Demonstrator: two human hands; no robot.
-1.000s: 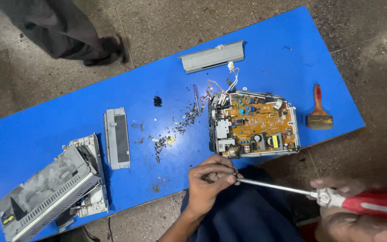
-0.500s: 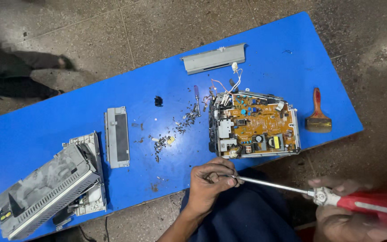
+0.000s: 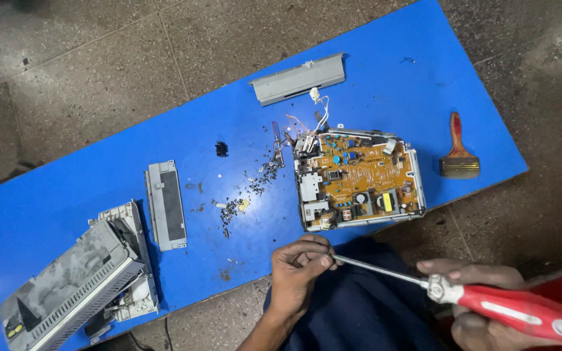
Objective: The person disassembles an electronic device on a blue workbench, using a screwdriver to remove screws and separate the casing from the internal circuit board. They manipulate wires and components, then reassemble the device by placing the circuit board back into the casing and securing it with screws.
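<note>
Head view looked down on a blue table [image 3: 86, 195] set on a speckled floor, and everything here is placed against the open chassis with the orange circuit board [image 3: 359, 185] lying right of the table's middle. Far to its left sat a grey housing shell [image 3: 76, 286] with a loose inner part tucked against its right side (the only thing on the table that held anything), then a narrow grey cover panel [image 3: 166, 205], then a scatter of small screws and dark debris [image 3: 248, 192] just left of the chassis. Beyond it lay a long grey strip [image 3: 298, 78]; well to its right, a paintbrush [image 3: 458, 151].

Just below the chassis, off the table edge, the left hand [image 3: 297, 270] was curled nearly closed, its fingertips pinched around the tip of a screwdriver [image 3: 456, 294]. The right hand [image 3: 489, 312] was wrapped around the red handle, fingers closed on it.

The screwdriver looked stiff and light, its thin steel shaft slippery; the ribbed handle seemed the sound place to grip. The board looked fragile, probably best lifted by the metal frame around it
</note>
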